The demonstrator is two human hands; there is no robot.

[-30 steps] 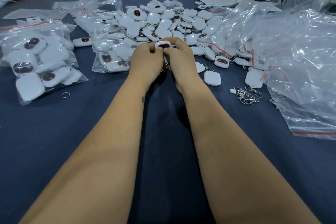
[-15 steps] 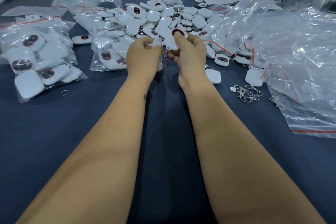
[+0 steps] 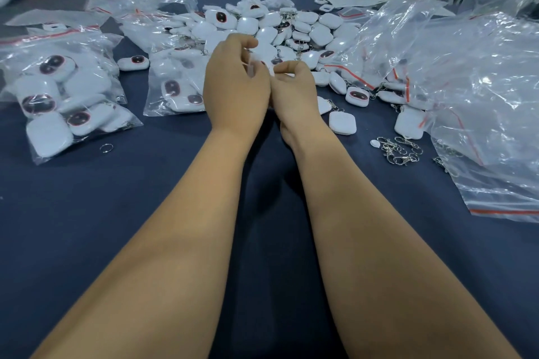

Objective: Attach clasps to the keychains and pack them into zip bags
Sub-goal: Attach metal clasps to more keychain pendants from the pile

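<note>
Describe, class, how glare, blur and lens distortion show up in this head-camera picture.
Head view: glare streaks whiten the crumpled plastic bags at right; wide-angle distortion stretches the forearms toward the bottom edge and curves the table; the left hand and right hand look slightly soft, hiding what they pinch; lighting is even, shadows faint.

White rounded keychains (image 3: 271, 26), some showing a dark oval face, lie heaped at the far middle of the worktop. Filled zip bags (image 3: 62, 96) with red seals lie at left, empty ones (image 3: 478, 90) crumpled at right. Loose metal clasps (image 3: 399, 150) lie tangled near the right bags.
</note>
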